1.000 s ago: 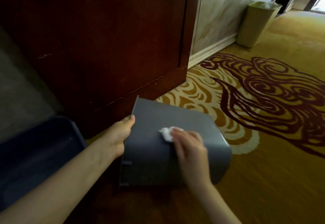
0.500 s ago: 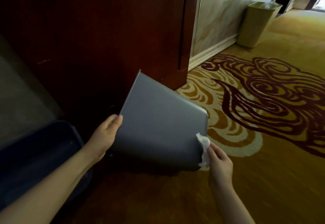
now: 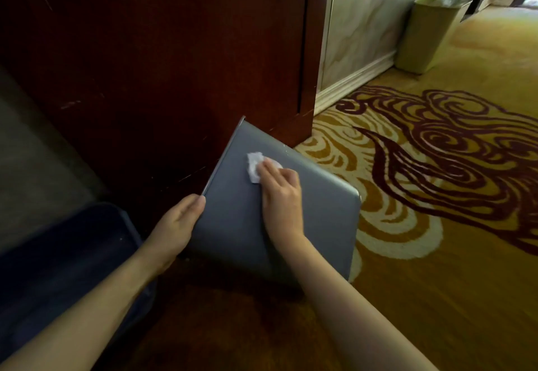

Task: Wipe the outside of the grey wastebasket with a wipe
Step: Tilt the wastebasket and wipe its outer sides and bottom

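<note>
The grey wastebasket (image 3: 320, 204) is tipped over above the carpet, one flat side facing up toward me. My left hand (image 3: 177, 225) grips its left edge near the rim and holds it tilted. My right hand (image 3: 279, 193) lies flat on the upward side and presses a small white wipe (image 3: 254, 164) against it under the fingertips, near the far upper part of that side. The basket's opening is hidden from view.
A dark red wooden panel (image 3: 163, 59) stands right behind the basket. A dark blue bin (image 3: 64, 257) sits at my lower left. A beige wastebasket (image 3: 428, 33) stands at the far right by a marble wall. Patterned yellow and maroon carpet (image 3: 436, 167) spreads to the right.
My right hand left the basket's lower right corner and moved up and left onto the upward side, with the wipe pressed under it. My left hand has kept its grip on the left edge.
</note>
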